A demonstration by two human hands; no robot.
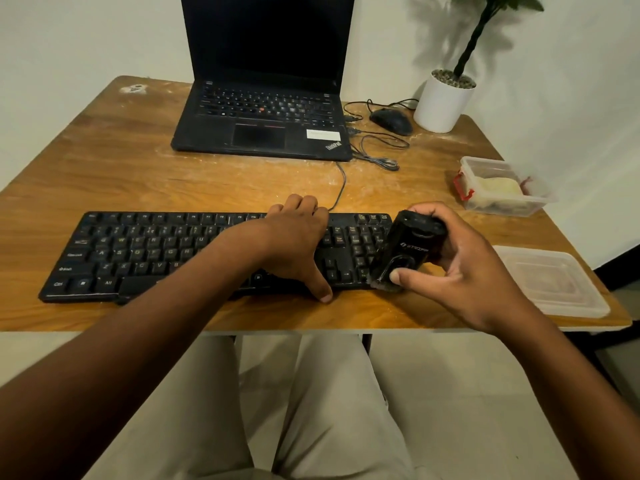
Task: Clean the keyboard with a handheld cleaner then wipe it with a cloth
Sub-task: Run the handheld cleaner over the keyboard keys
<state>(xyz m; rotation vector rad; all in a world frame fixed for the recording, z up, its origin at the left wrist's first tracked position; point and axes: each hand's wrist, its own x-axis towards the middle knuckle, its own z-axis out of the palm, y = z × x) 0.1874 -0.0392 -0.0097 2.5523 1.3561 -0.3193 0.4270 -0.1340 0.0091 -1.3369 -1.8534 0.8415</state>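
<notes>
A black wired keyboard (145,252) lies across the near part of the wooden table (104,174). My left hand (294,244) rests flat on its right-middle keys, fingers over the far edge and thumb over the near edge. My right hand (460,271) grips a black handheld cleaner (407,251), thumb on its front button. The cleaner stands tilted, its lower end down at the keyboard's near right corner by the number pad. A pale cloth (498,187) appears to lie inside a clear box (485,202) at the right.
An open black laptop (263,116) sits behind the keyboard, with a mouse (391,121) and loose cables (377,147) to its right. A white plant pot (443,102) stands at the far right corner. A clear plastic lid (550,282) lies near the right edge.
</notes>
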